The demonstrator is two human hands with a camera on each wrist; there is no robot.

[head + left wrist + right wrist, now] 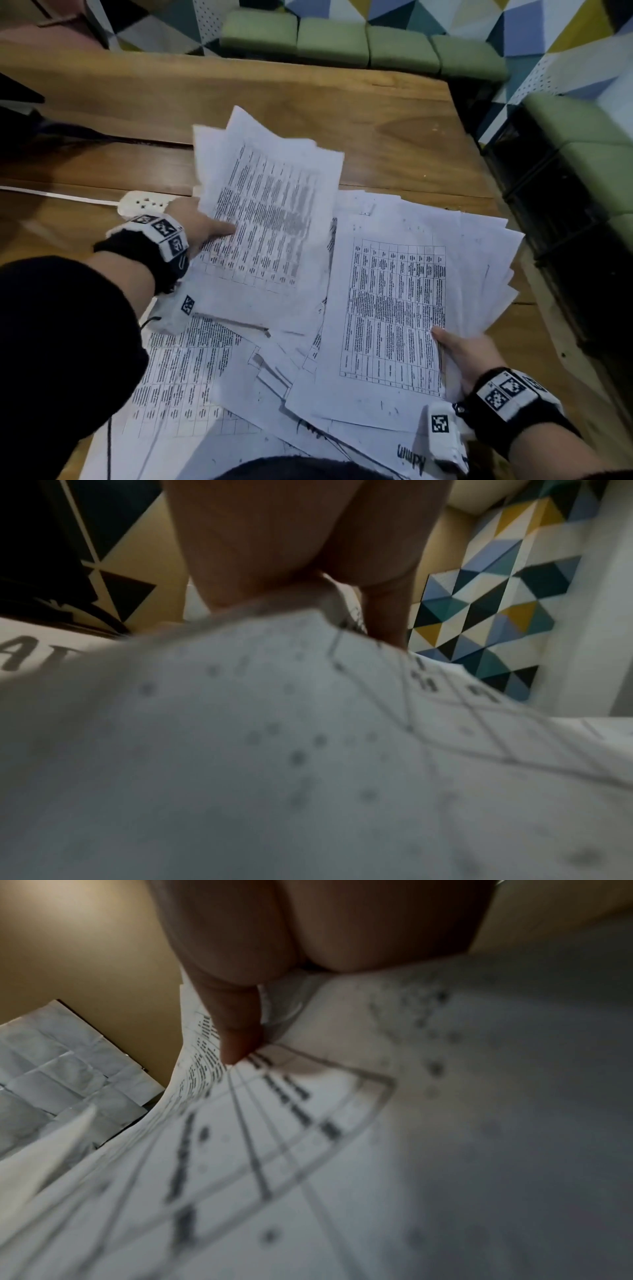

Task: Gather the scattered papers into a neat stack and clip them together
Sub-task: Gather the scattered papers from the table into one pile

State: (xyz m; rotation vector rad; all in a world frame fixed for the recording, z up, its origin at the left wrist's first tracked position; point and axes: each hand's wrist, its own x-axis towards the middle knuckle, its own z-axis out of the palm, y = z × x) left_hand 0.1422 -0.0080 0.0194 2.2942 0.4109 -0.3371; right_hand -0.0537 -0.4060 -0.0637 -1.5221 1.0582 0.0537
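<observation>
Printed sheets with tables lie spread over a wooden table. My left hand pinches a bundle of papers by its left edge, thumb on top, and the bundle is lifted and tilted. In the left wrist view the thumb presses on that sheet. My right hand grips a fanned bundle of sheets at its near right corner, thumb on top. The right wrist view shows the thumb on the printed page. More loose sheets lie underneath, near me. No clip is visible.
A white power strip with its cable lies left of the papers, behind my left wrist. A dark object sits at the far left. Green cushioned seats line the far and right sides. The table's right edge runs close to the fanned bundle.
</observation>
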